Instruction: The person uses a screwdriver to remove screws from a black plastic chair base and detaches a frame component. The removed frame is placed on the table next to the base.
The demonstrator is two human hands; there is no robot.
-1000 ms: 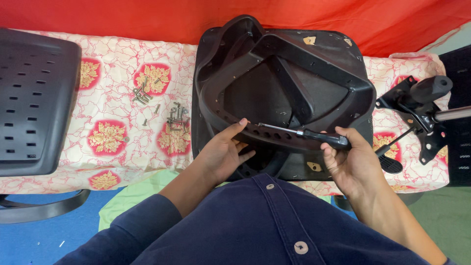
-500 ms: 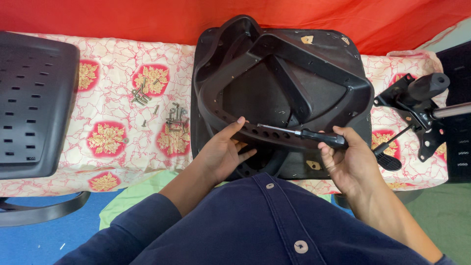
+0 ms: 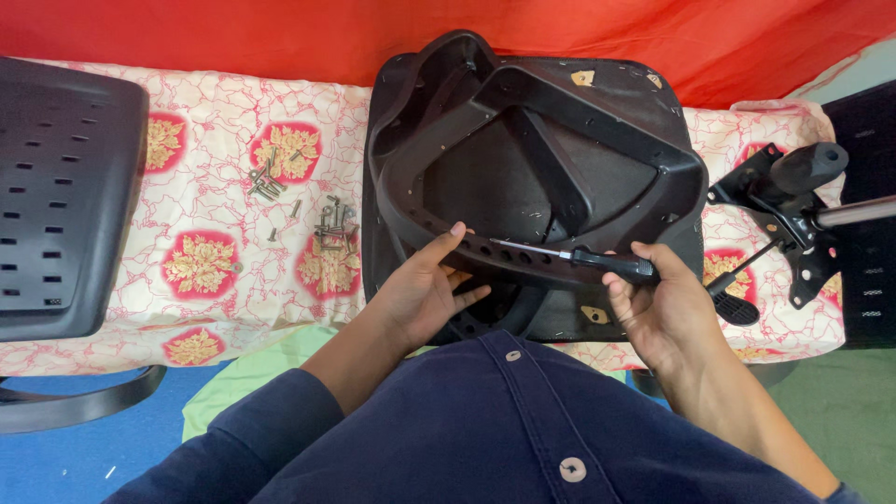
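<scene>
A black plastic chair seat shell (image 3: 551, 149) lies upside down on a floral cloth, its ribbed underside facing me. My left hand (image 3: 425, 289) rests against its near curved rim, thumb up on the row of holes, fingers spread. My right hand (image 3: 658, 303) grips the black handle of a screwdriver (image 3: 583, 255). The thin metal shaft lies nearly level and points left, its tip close to my left thumb over the rim.
Several loose screws (image 3: 313, 210) lie scattered on the floral cloth (image 3: 205, 261) left of the shell. A black perforated chair back (image 3: 56, 187) fills the far left. A black chair mechanism with a metal rod (image 3: 793, 205) sits at right. Red fabric hangs behind.
The view has shifted slightly. Both hands stay almost still on the rim; the screwdriver tip has edged a little along the holes.
</scene>
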